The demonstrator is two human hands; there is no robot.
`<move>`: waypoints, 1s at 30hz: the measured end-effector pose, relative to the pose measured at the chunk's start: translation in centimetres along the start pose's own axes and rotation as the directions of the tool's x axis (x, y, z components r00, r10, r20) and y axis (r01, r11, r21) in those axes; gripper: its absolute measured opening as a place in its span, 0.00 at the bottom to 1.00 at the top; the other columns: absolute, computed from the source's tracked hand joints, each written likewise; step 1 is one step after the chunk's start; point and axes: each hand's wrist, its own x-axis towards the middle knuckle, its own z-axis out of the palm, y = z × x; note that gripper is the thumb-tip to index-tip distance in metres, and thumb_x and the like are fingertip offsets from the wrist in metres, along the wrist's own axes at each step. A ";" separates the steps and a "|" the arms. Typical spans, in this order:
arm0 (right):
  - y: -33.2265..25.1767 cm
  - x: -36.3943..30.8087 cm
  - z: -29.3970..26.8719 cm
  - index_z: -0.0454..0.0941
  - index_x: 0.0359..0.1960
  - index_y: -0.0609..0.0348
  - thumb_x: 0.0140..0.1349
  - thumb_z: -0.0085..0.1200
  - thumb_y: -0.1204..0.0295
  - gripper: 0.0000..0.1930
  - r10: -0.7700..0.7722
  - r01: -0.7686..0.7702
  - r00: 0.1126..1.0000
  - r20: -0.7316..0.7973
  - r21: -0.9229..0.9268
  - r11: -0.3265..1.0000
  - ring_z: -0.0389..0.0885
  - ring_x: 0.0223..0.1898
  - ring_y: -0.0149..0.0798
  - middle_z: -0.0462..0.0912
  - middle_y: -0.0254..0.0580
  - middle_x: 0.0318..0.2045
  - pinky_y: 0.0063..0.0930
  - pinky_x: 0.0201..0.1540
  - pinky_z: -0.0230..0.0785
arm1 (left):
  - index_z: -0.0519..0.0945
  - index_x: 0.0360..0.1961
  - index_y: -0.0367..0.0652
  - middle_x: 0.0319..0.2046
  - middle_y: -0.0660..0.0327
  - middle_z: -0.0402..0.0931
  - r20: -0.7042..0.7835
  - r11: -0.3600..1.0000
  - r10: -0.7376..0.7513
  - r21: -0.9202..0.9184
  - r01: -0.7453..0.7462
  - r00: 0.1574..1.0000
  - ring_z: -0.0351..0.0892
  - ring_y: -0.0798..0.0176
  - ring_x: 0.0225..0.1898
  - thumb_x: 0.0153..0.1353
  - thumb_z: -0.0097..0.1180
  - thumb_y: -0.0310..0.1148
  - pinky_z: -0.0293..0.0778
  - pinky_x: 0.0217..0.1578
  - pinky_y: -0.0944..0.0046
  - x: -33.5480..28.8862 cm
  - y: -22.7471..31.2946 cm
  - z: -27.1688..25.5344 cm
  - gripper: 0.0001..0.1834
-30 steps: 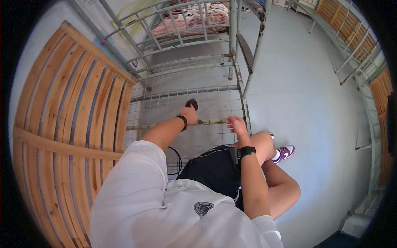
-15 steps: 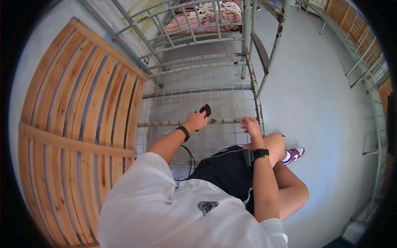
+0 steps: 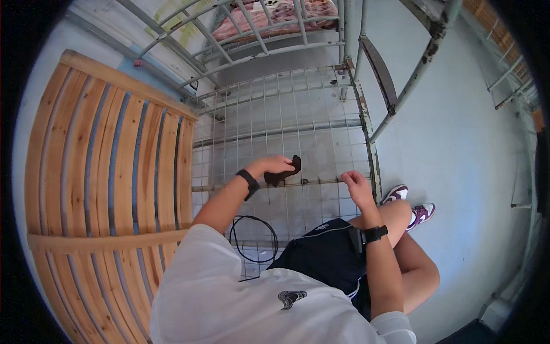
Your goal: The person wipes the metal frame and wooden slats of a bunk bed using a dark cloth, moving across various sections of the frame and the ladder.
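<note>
My left hand (image 3: pixel 274 167) grips a dark cloth (image 3: pixel 285 172) and presses it on a rusty cross bar (image 3: pixel 240 184) of a metal bed frame. Its wrist carries a black band. My right hand (image 3: pixel 356 186) rests on the same bar near the frame's right rail, fingers loosely curled with nothing in them; a black watch sits on that wrist. The frame's wire mesh (image 3: pixel 275 120) spreads out beyond both hands. I am crouched on the frame in dark shorts and a white shirt.
A wooden slatted bed base (image 3: pixel 97 189) leans at the left. A black cable loop (image 3: pixel 252 238) lies on the mesh by my knee. Another metal bed with a patterned mattress (image 3: pixel 275 14) stands behind. Pale floor (image 3: pixel 458 155) and a purple-and-white shoe (image 3: pixel 421 212) are at the right.
The view has tilted down and closer to the frame. My left hand with the cloth has slid along the cross bar; my right hand has stayed on the bar.
</note>
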 end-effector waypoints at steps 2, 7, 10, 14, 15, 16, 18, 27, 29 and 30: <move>0.1 0.9 0.4 0.79 0.38 0.59 0.66 0.54 0.63 0.11 -0.013 0.013 1.000 0.001 -0.001 1.000 0.68 0.25 0.23 0.77 0.28 0.27 0.20 0.28 0.63 | 0.80 0.41 0.39 0.34 0.54 0.82 -0.040 0.998 0.038 0.045 -0.036 0.998 0.80 0.56 0.36 0.61 0.52 0.53 0.74 0.38 0.58 2.1 -2.0 -4.3 0.25; 1.2 1.6 0.4 0.78 0.40 0.58 0.67 0.53 0.61 0.13 0.161 -0.168 0.976 0.144 0.032 0.985 0.75 0.32 0.25 0.80 0.31 0.31 0.21 0.33 0.65 | 0.77 0.53 0.44 0.45 0.50 0.81 -0.687 0.990 0.034 0.124 0.071 0.726 0.79 0.42 0.48 0.65 0.50 0.48 0.74 0.47 0.51 6.7 -0.6 -15.1 0.23; -0.2 2.0 1.0 0.78 0.40 0.60 0.66 0.53 0.61 0.14 0.189 -0.197 0.968 0.166 0.033 0.980 0.76 0.33 0.28 0.80 0.34 0.30 0.24 0.36 0.67 | 0.71 0.59 0.38 0.57 0.50 0.74 -0.818 0.950 0.040 0.209 0.232 0.574 0.74 0.40 0.54 0.68 0.49 0.47 0.71 0.51 0.48 9.0 -2.5 -21.3 0.26; 0.1 2.9 2.1 0.78 0.39 0.62 0.66 0.54 0.62 0.14 0.148 -0.146 0.977 0.151 -0.023 0.989 0.75 0.30 0.30 0.80 0.35 0.27 0.25 0.36 0.68 | 0.60 0.69 0.49 0.72 0.57 0.52 -0.826 0.886 -0.061 0.214 0.412 0.560 0.64 0.45 0.65 0.72 0.38 0.50 0.65 0.61 0.49 13.8 -6.9 -22.1 0.29; 0.0 2.9 1.9 0.78 0.39 0.62 0.66 0.54 0.62 0.14 0.159 -0.157 0.977 0.144 -0.027 0.987 0.75 0.30 0.30 0.80 0.35 0.27 0.25 0.36 0.68 | 0.59 0.70 0.52 0.73 0.58 0.50 -0.801 0.795 -0.135 0.264 0.546 0.583 0.63 0.47 0.65 0.71 0.36 0.51 0.64 0.62 0.50 14.7 -6.5 -21.1 0.30; -0.2 3.0 1.6 0.77 0.39 0.61 0.66 0.54 0.62 0.13 0.186 -0.181 0.969 0.160 -0.049 0.982 0.75 0.32 0.29 0.80 0.34 0.30 0.25 0.38 0.68 | 0.57 0.71 0.54 0.73 0.61 0.49 -0.792 0.777 -0.146 0.279 0.565 0.593 0.65 0.49 0.65 0.72 0.31 0.53 0.64 0.62 0.51 15.4 -6.1 -21.1 0.30; -0.2 3.1 1.5 0.77 0.40 0.61 0.67 0.53 0.63 0.13 0.218 -0.208 0.959 0.182 -0.076 0.975 0.76 0.34 0.27 0.80 0.33 0.32 0.24 0.39 0.68 | 0.57 0.72 0.56 0.74 0.62 0.48 -0.766 0.790 -0.176 0.265 0.553 0.618 0.65 0.48 0.65 0.72 0.31 0.52 0.64 0.62 0.51 16.0 -5.2 -22.1 0.30; 0.1 3.7 3.3 0.77 0.39 0.63 0.66 0.53 0.62 0.15 0.121 -0.133 0.969 0.216 0.040 0.990 0.75 0.31 0.31 0.81 0.37 0.30 0.26 0.36 0.69 | 0.55 0.72 0.58 0.75 0.68 0.44 -0.758 0.766 -0.169 0.301 0.569 0.630 0.65 0.50 0.65 0.73 0.34 0.46 0.68 0.59 0.47 14.1 -10.1 -23.7 0.28; 1.4 2.1 -0.7 0.76 0.39 0.64 0.66 0.53 0.62 0.15 0.235 -0.235 0.964 0.122 -0.016 0.972 0.75 0.30 0.30 0.81 0.37 0.30 0.26 0.36 0.69 | 0.57 0.70 0.43 0.73 0.55 0.48 -0.484 0.753 -0.199 0.481 0.449 0.852 0.52 0.53 0.72 0.74 0.32 0.43 0.65 0.63 0.50 16.0 -0.4 -19.0 0.27; 0.5 2.3 0.0 0.76 0.39 0.64 0.66 0.53 0.62 0.15 0.209 -0.210 0.967 0.147 -0.014 0.978 0.75 0.30 0.30 0.81 0.37 0.30 0.26 0.36 0.69 | 0.66 0.66 0.39 0.73 0.55 0.48 -0.618 0.887 -0.235 0.178 0.425 0.750 0.51 0.49 0.72 0.73 0.37 0.39 0.64 0.65 0.49 15.6 -3.5 -18.9 0.25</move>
